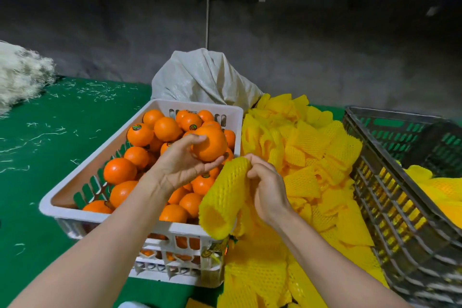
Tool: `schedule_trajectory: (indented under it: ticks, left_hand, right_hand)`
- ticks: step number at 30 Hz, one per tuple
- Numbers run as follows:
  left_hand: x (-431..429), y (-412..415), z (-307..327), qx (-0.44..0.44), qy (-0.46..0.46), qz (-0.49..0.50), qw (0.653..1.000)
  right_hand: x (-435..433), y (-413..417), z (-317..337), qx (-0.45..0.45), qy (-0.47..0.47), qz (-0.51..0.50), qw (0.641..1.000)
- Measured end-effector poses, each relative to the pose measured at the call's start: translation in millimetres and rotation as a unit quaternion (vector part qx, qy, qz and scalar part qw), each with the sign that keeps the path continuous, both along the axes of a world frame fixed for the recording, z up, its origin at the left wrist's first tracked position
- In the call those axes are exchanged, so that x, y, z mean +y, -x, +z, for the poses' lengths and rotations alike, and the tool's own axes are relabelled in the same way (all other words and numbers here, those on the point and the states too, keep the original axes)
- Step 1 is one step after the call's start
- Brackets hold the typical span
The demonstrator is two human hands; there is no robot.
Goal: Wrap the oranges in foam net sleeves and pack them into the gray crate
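My left hand (183,161) grips an orange (211,144) above the white crate (82,215), which holds several more oranges (120,170). Just to its right, my right hand (267,187) pinches the upper end of a yellow foam net sleeve (222,204); the sleeve's open lower end points toward me. The orange and the sleeve's top sit close together, almost touching. A heap of yellow foam net sleeves (312,157) lies between the white crate and the gray crate (390,217) at the right, which holds yellow wrapped pieces (435,187).
A tied white woven sack (202,77) stands behind the white crate. The green table surface (45,137) is strewn with pale fibre scraps, and a white fibrous bundle (20,75) lies at the far left. A dark wall runs behind.
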State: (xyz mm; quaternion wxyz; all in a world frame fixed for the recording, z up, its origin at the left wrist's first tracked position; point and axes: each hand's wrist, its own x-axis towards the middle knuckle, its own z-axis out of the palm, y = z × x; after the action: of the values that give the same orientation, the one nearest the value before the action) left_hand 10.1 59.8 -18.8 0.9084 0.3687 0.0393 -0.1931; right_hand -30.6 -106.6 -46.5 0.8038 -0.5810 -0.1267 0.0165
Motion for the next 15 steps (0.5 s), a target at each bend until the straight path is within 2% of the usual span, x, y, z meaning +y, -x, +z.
schedule_trajectory:
  ticks: [3,6,10,13,15]
  left_hand:
    - [-13,15,7,-0.028,0.026,-0.041,0.998]
    - [-32,28,10,-0.052,0.012,-0.063,0.997]
    - [-61,45,16,-0.061,-0.039,-0.05,0.996]
    - [-84,59,22,-0.038,-0.096,0.026,0.994]
    - [-97,68,24,-0.058,-0.12,0.039,0.99]
  right_hand:
    - [-11,8,5,0.019,-0.037,0.029,0.999]
    - [-22,18,9,0.05,-0.064,0.035,0.996]
    - [-39,30,15,0.001,0.002,0.058,0.998]
    - [-52,34,16,-0.01,0.03,0.053,0.998]
    - [-61,37,15,-0.018,0.051,0.045,0.998]
